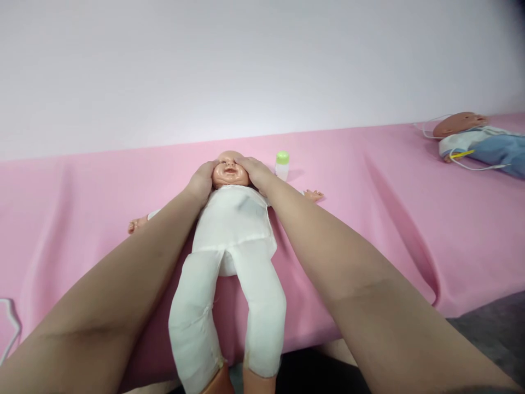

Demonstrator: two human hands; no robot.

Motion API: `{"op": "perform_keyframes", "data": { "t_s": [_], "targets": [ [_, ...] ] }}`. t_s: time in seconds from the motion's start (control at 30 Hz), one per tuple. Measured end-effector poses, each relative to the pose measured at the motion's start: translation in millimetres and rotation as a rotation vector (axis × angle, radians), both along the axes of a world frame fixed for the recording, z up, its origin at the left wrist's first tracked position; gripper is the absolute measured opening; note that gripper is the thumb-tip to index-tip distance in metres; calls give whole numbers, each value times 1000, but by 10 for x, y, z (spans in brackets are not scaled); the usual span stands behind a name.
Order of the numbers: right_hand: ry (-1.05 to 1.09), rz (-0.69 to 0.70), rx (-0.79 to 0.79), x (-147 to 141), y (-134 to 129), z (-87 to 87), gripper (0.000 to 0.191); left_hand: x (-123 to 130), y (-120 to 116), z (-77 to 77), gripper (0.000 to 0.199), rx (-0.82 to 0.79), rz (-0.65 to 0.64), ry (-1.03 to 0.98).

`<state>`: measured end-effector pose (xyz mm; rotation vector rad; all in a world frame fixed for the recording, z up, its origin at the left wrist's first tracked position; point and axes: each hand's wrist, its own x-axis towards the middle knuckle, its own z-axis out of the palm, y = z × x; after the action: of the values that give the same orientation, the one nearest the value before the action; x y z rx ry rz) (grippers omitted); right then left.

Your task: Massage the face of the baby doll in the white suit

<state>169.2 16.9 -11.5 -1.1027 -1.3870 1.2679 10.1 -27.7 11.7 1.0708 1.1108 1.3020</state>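
A baby doll with a white cloth body (233, 219) lies on its back on the pink sheet (348, 180), its head at the far end and its legs toward me. My left hand (202, 180) is cupped against the left side of the doll's head (230, 172). Against the right side rests my right hand (255, 172), its thumb near the doll's eye. Both hands hold the head between them; most fingers are hidden beside or behind it. Just right of my right hand stands a small white bottle with a green cap (282, 165).
At the far right lies a second doll in blue and white clothes (488, 145), with thin white tubing and a yellow piece on it. A white cord or wire (12, 320) is at the left edge. A pale wall (246, 71) rises behind the sheet.
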Motion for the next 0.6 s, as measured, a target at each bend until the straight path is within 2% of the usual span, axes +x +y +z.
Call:
{"op": "perform_keyframes", "data": {
  "t_s": [0.37, 0.6],
  "targets": [
    [-3, -1, -37, 5, 59, -25, 65, 2, -10, 6, 34, -12, 8, 9],
    [-34, 5, 0, 14, 70, -16, 57, 25, -29, 21, 32, -16, 21, 1]
  ]
}}
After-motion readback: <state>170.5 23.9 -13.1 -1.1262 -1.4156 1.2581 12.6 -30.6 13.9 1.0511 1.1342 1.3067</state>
